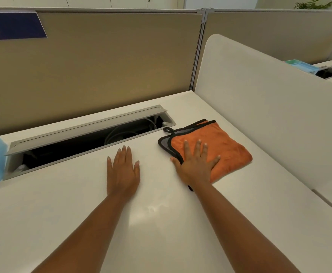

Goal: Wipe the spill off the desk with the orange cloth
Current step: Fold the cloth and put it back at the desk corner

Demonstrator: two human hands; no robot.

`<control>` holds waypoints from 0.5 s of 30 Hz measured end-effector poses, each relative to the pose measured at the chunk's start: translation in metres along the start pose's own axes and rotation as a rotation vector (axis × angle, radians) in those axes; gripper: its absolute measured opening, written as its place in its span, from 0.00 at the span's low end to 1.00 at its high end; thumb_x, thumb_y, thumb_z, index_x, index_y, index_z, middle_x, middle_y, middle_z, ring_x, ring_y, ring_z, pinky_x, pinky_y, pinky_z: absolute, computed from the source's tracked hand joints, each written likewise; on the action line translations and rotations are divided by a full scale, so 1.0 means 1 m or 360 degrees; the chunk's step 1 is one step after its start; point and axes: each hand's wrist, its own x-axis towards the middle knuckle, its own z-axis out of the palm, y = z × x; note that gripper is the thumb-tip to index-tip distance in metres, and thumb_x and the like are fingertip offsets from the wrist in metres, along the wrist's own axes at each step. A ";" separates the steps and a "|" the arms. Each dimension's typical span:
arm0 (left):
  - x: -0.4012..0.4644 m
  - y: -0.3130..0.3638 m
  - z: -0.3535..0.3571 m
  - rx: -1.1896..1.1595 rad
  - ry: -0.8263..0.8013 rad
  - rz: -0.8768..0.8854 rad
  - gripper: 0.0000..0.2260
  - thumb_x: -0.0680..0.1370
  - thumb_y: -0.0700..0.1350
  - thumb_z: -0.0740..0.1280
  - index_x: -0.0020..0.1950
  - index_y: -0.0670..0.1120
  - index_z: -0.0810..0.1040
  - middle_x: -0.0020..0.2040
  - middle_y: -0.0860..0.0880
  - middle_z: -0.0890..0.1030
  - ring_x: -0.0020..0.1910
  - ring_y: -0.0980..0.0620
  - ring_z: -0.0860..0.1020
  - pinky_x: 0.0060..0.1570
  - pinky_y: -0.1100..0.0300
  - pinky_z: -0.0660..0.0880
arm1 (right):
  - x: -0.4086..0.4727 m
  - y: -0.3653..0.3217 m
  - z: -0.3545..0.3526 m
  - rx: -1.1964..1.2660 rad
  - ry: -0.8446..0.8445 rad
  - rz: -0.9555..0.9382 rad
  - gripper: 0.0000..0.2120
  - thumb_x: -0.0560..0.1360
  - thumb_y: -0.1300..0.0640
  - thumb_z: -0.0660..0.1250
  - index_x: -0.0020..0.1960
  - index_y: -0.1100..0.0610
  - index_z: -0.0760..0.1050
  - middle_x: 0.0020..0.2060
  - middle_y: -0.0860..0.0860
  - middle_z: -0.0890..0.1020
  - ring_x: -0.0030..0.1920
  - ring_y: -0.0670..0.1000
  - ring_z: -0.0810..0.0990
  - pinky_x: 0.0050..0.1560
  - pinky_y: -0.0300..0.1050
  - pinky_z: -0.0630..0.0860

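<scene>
From the head view we see the orange cloth (pixel 216 146) folded into a rough square with black trim, grey backing and a loop at its far-left corner; its longer side runs from far left to near right. It lies on the white desk (pixel 82 209), right of the open cable tray (pixel 86 134). Our right hand (pixel 195 164) presses flat on its near-left part, fingers spread. Our left hand (pixel 122 172) rests flat on bare desk, fingers together.

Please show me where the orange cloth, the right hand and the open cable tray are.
orange cloth (pixel 226 148), head view, on its bare orange top.
right hand (pixel 195 164), head view, on the back of the hand.
cable tray (pixel 86 143), head view, on the dark opening.
</scene>
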 end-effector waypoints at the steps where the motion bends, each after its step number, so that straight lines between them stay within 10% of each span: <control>1: 0.000 0.000 0.001 0.0014 -0.0003 0.0012 0.24 0.80 0.50 0.48 0.75 0.44 0.49 0.77 0.47 0.53 0.77 0.50 0.49 0.75 0.51 0.42 | 0.005 0.001 -0.001 -0.0005 0.0000 0.0000 0.35 0.74 0.32 0.47 0.75 0.46 0.43 0.77 0.57 0.45 0.76 0.58 0.40 0.67 0.73 0.36; 15: 0.002 -0.002 0.005 0.0097 -0.0084 0.0037 0.25 0.80 0.51 0.46 0.75 0.44 0.46 0.78 0.47 0.49 0.77 0.51 0.47 0.75 0.50 0.40 | 0.056 0.009 -0.009 -0.0076 -0.0050 0.0062 0.35 0.74 0.32 0.46 0.75 0.46 0.42 0.77 0.57 0.44 0.76 0.59 0.40 0.67 0.73 0.38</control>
